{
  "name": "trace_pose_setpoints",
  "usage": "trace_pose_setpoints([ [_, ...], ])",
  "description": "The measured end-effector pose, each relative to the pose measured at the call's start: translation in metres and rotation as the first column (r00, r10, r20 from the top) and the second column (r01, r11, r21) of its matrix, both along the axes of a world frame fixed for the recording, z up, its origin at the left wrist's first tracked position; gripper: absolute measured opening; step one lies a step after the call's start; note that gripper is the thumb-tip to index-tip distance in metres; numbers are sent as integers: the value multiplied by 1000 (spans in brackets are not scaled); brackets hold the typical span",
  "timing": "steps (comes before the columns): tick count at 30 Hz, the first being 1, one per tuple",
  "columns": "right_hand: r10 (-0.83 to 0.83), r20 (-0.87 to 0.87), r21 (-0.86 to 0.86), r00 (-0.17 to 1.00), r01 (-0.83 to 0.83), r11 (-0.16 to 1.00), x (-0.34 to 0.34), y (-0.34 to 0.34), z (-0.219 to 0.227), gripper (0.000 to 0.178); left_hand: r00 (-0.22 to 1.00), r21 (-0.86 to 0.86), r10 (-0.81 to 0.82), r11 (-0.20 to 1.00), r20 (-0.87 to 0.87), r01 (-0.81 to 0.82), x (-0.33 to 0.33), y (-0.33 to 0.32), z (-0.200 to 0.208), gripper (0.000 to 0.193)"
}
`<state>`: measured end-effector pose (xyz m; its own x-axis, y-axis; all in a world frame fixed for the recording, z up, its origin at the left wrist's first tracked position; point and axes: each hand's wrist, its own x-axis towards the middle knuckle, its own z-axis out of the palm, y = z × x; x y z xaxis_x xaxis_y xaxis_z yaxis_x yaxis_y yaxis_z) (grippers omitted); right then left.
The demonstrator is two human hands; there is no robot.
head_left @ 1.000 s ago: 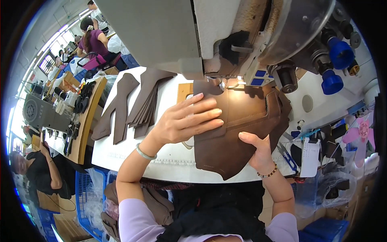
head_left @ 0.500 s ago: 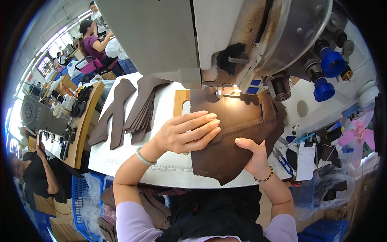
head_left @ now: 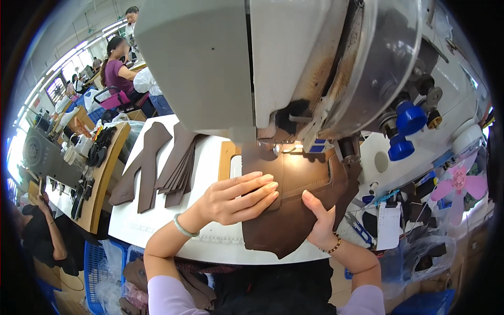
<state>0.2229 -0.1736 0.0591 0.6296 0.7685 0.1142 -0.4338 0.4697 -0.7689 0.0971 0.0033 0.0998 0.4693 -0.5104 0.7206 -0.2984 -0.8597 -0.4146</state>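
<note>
A brown leather piece with stitched lines and a cut-out lies on the white machine table, its far edge under the lit needle area of a sewing machine. My left hand rests flat on the leather's left part, fingers stretched out and side by side. At the right near edge, my right hand has its thumb on top of the leather and its fingers hidden beneath, gripping it. More brown leather shows at the right, beyond my right hand. The needle itself is hard to make out.
Left on the table lie a fanned stack of brown leather strips and a forked brown piece. Blue-handled snips, a paper sheet and a pink fan are at right. Co-workers sit at left.
The whole view has shifted, so machine and table sit lower in the picture. Both hands keep nearly the same places on the leather.
</note>
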Motion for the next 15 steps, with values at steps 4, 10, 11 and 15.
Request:
trace_pose_setpoints([
  [4,3,24,23,1000,-3,1000,-1,1,-4,27,1000,-20,-2,1000,4,2,0,1,-1,21],
  [10,-11,32,7,999,11,1000,-1,5,-1,23,1000,-24,0,1000,18,1,2,6,-2,22],
  [11,-26,34,13,999,25,1000,-1,5,1,23,1000,-22,-1,1000,13,1,3,6,-1,22],
  [15,-8,45,-18,999,9,1000,9,9,5,22,1000,-59,16,998,7,-16,8,8,1,21],
])
